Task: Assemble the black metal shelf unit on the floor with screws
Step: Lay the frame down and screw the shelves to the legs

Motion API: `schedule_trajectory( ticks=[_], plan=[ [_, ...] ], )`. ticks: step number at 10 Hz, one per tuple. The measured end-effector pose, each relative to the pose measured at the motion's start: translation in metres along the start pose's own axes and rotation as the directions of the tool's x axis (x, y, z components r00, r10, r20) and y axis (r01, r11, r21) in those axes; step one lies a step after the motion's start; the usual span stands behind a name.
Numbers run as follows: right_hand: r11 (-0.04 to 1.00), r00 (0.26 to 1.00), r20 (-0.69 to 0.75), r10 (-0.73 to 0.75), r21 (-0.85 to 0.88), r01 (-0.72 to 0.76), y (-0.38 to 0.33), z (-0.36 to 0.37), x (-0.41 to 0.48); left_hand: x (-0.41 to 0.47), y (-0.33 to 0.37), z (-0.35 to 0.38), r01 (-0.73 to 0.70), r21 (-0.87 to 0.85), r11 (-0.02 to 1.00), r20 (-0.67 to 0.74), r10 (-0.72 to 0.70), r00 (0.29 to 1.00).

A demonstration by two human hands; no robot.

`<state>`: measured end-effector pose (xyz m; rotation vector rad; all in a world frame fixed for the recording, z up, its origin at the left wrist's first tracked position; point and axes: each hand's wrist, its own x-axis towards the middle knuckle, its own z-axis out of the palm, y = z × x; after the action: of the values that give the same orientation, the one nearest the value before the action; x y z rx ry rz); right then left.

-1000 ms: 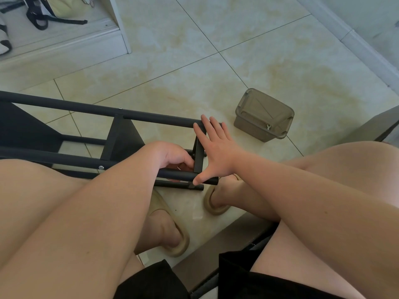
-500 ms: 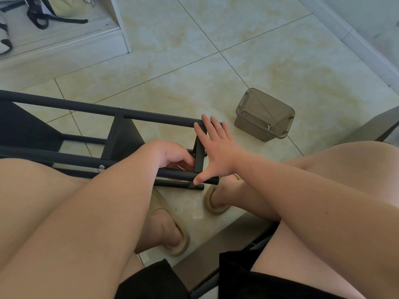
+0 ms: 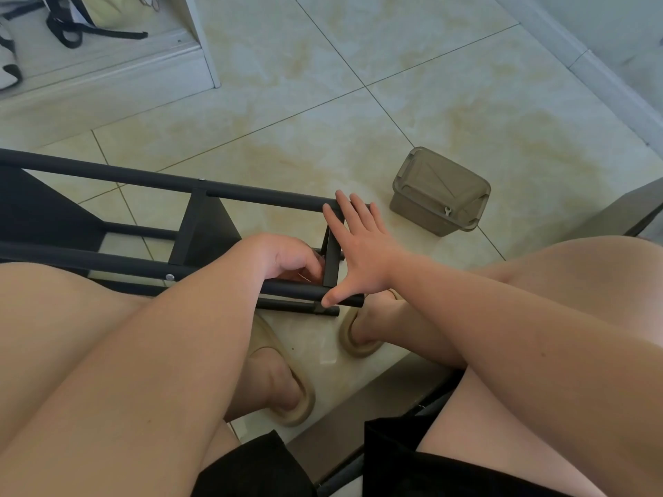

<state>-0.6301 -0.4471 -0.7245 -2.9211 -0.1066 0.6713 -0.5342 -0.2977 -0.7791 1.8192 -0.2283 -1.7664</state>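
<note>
The black metal shelf unit (image 3: 143,181) lies on its side on the tiled floor, in front of my knees. Silver screw heads (image 3: 169,277) show on its tubes. My right hand (image 3: 362,252) lies flat against the short end bar (image 3: 332,267), fingers straight on the upper tube and thumb on the lower one. My left hand (image 3: 283,256) reaches inside the frame, right next to that end bar, with its fingers curled. Whatever those fingers hold is hidden.
A brown lidded plastic box (image 3: 441,195) stands on the floor to the right of the frame, with a small metal key (image 3: 446,210) on its lid. My feet in tan slippers (image 3: 297,407) sit under the frame's end. A dark board (image 3: 628,209) is at right, a white cabinet base (image 3: 201,41) at back left.
</note>
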Motion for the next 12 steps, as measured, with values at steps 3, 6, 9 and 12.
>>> schedule_trajectory(
  ticks=[3,6,9,12],
  plan=[
    [1.0,1.0,0.001,-0.002,0.003,0.002,-0.0001,-0.0004,0.0,-0.0019,0.0027,0.0009,0.029,0.077,0.997,-0.025,-0.028,0.999],
    [1.0,1.0,-0.001,-0.001,0.009,0.001,-0.0004,-0.0001,0.0008,-0.0011,0.0019,0.0013,-0.039,-0.013,0.999,-0.003,0.039,0.999],
    [1.0,1.0,0.008,-0.001,0.011,0.001,-0.0003,-0.0005,0.0004,-0.0043,0.004,0.0013,0.039,0.077,0.996,-0.036,-0.036,0.999],
    [1.0,1.0,-0.004,-0.002,0.014,0.002,-0.0011,-0.0006,-0.0002,-0.0007,-0.0009,0.0001,-0.023,-0.017,1.0,0.005,0.023,1.0]
  ],
)
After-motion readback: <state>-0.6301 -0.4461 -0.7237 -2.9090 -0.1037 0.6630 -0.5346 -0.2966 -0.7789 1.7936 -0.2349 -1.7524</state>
